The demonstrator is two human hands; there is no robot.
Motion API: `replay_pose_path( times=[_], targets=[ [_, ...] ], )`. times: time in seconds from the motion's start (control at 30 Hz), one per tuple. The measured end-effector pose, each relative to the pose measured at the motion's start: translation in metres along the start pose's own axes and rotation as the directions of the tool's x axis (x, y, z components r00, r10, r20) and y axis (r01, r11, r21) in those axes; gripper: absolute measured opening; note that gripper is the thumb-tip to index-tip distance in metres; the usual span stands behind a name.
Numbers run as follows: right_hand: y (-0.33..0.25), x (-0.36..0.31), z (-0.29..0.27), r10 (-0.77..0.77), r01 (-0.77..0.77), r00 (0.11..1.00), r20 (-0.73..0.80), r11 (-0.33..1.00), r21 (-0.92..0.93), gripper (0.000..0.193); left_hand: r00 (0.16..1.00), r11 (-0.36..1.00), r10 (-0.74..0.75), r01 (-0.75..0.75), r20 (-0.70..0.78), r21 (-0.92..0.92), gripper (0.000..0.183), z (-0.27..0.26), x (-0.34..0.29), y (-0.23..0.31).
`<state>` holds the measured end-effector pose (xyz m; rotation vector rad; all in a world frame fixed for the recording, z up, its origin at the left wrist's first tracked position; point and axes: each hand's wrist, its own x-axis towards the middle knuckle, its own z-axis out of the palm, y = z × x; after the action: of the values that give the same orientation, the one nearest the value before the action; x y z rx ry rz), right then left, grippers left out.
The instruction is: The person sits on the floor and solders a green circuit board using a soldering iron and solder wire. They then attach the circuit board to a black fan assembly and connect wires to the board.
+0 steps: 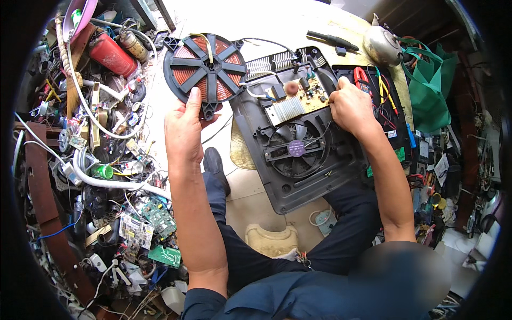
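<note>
My left hand (pixel 184 125) grips the lower edge of an induction cooker's round copper coil (pixel 192 80), thumb on top, tilting it up beside the cooker's base. Several dark ribs radiate across the coil, and pale wires link it to the base. The black plastic base (pixel 250 141) lies open at the table's edge. It holds a circuit board (pixel 314 96) with a silver heat sink (pixel 285 110), and a fan (pixel 295 148) with a purple hub label. Over the board's right end, my right hand (pixel 349 106) is closed; whatever is between its fingers is hidden.
To the right lie a red clamp meter (pixel 362 80), yellow-and-black test probes (pixel 385 93) and a green bag (pixel 429 90). A metal kettle (pixel 381 45) and a black stick-like tool (pixel 332 40) sit behind. Piled electronic scrap (pixel 144 224) and a red cylinder (pixel 113 55) crowd the left.
</note>
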<state>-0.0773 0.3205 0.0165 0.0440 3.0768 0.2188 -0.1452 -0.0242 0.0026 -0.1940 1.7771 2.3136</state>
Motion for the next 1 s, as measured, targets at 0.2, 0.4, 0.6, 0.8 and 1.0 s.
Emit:
replay_pose_path(
  times=[0.2,0.4,0.6,0.8,1.0],
  targets=[
    [0.002,0.003,0.006,-0.042,0.041,0.996,-0.078,0.999,-0.02,0.015,0.999,1.0,0.026,-0.026,-0.047,-0.001,0.031,0.007,-0.001,0.002],
    [0.001,0.002,0.006,-0.14,0.132,0.981,-0.137,0.989,-0.06,0.016,0.998,0.999,0.037,-0.037,-0.04,0.005,0.032,0.004,0.0,0.002],
    [-0.001,-0.003,0.005,-0.167,0.165,0.976,-0.137,0.986,-0.023,0.022,0.998,1.0,0.029,-0.029,-0.05,0.01,0.032,0.004,0.0,0.003],
    [0.009,0.003,0.008,-0.197,0.194,0.974,-0.114,0.98,-0.042,0.022,1.0,0.999,0.013,-0.013,0.0,0.043,0.031,0.002,0.006,-0.002],
    [-0.004,-0.004,0.004,-0.176,0.141,0.967,-0.185,0.972,-0.19,0.02,1.0,0.996,0.03,-0.029,-0.007,0.085,0.032,0.001,0.004,-0.001]
  ],
)
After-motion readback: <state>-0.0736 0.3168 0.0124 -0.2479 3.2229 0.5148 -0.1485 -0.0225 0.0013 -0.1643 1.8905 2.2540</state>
